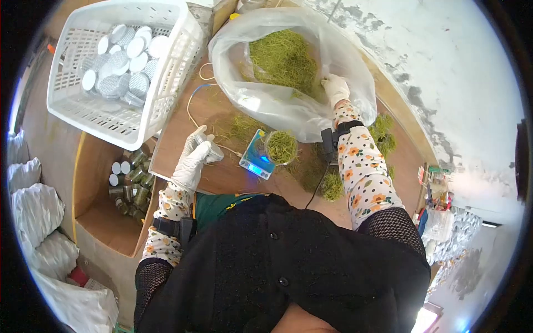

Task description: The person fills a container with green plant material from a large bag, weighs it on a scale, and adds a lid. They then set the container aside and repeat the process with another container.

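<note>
My left hand point(191, 158), in a white glove, is closed on what looks like a pale, silvery jar lid point(214, 153) left of the scale. A blue digital scale point(257, 161) with a lit display carries a clear jar point(281, 149) filled with green dried plant strands. My right hand point(336, 90), also gloved, reaches into a large clear plastic bag point(244, 102) at its right side. Its fingers are curled by the heap of green strands point(284, 60); whether any are between them is too small to tell.
A white basket point(152, 119) of silver-white lids point(122, 65) stands at the upper left. Below it, a cardboard box point(100, 213) holds several filled jars point(136, 191). Loose strands point(332, 186) lie on the brown table point(222, 180). A cable runs to the scale; a wall borders the right.
</note>
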A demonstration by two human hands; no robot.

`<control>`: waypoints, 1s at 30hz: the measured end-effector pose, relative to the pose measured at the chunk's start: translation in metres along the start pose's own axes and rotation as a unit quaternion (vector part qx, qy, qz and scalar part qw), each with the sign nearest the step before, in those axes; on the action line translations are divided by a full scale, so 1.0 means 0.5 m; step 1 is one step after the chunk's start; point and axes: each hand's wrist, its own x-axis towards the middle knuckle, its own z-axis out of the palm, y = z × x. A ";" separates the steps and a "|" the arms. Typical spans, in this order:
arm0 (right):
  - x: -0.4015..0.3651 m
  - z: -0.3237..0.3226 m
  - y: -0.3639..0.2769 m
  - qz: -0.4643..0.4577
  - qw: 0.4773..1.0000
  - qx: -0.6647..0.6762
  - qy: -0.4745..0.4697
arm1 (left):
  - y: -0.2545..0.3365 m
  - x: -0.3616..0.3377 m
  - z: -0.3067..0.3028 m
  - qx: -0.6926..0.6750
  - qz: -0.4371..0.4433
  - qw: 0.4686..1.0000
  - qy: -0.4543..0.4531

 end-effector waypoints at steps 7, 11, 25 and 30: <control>-0.077 -0.083 0.000 0.041 0.825 0.561 0.042 | 0.014 0.011 0.049 0.028 -0.003 0.998 -0.055; -0.201 -0.185 -0.070 0.002 0.759 0.649 0.045 | 0.021 0.019 0.052 0.046 0.022 0.996 -0.080; -0.466 -0.104 -0.218 -0.187 0.906 0.379 0.008 | 0.022 0.008 0.033 0.034 0.021 0.997 -0.068; -0.472 -0.107 -0.238 -0.242 0.933 0.261 0.052 | 0.019 -0.001 0.032 0.059 0.022 0.996 -0.069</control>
